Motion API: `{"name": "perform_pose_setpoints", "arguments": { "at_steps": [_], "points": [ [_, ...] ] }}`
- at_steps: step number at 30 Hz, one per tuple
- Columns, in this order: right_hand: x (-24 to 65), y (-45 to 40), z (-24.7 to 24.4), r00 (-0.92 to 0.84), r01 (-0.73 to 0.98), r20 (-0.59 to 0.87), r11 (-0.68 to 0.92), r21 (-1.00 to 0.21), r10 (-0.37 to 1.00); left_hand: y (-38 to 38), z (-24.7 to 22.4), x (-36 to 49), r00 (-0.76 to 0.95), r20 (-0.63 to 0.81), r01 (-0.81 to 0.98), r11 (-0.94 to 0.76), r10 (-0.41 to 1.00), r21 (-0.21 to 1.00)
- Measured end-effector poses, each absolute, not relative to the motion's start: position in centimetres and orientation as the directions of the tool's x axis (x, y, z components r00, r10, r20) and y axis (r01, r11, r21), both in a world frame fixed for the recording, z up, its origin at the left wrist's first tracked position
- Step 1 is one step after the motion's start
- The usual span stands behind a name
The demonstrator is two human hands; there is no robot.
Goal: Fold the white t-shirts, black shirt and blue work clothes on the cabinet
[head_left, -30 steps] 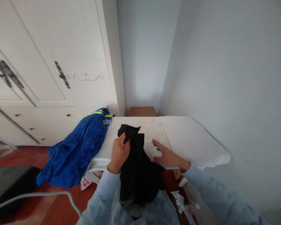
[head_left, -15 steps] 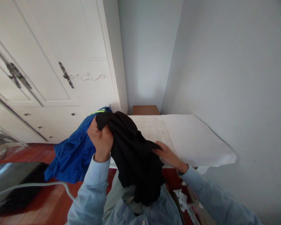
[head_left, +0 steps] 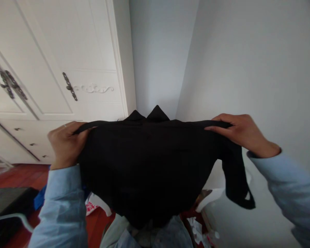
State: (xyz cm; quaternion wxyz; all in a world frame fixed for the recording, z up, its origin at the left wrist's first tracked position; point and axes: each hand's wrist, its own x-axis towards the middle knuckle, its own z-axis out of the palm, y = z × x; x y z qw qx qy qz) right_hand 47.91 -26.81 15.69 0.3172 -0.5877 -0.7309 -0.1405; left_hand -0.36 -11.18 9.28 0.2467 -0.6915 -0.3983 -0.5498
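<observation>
A black shirt is stretched out in front of me, with two collar points standing up along its top edge. My left hand is closed on one shoulder, thumb towards me. My right hand pinches the opposite shoulder between thumb and fingers. One sleeve dangles below my right hand, its cuff end hanging free. The shirt's lower part comes down close to my lap and covers most of the table behind it. A bit of blue cloth shows beside my left forearm.
A white wardrobe with dark metal handles stands at the left, and a pale wall rises at the right. On the reddish floor lie a dark box-like object and a pale hose. Crumpled white paper lies low right.
Both hands have moved apart, and the bunched black shirt is now spread wide between them. It now hides most of the white table and the blue cloth.
</observation>
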Motion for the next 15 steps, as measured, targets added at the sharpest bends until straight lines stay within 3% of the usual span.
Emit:
{"name": "perform_pose_setpoints", "arguments": {
  "at_steps": [4,7,11,15],
  "points": [
    [50.2,-24.1,18.8,-0.27,0.952,0.602,0.303,0.049,0.751,-9.2,10.8,-0.4,0.147,0.869,0.86,-0.495,0.473,0.124],
    [52.1,-20.8,20.3,-0.31,0.948,0.627,0.286,0.144,0.715,-7.3,12.6,0.7,0.132,0.79,0.918,-0.375,0.598,0.131],
    [54.3,-15.7,20.6,-0.34,0.94,0.599,0.277,0.199,0.725,-4.1,15.0,3.5,0.148,0.748,0.955,-0.29,0.647,0.063],
    [55.9,-10.4,18.6,-0.27,0.963,0.56,0.22,0.156,0.783,0.7,15.0,6.6,0.206,0.663,0.965,-0.261,0.72,-0.016]
  ]
}}
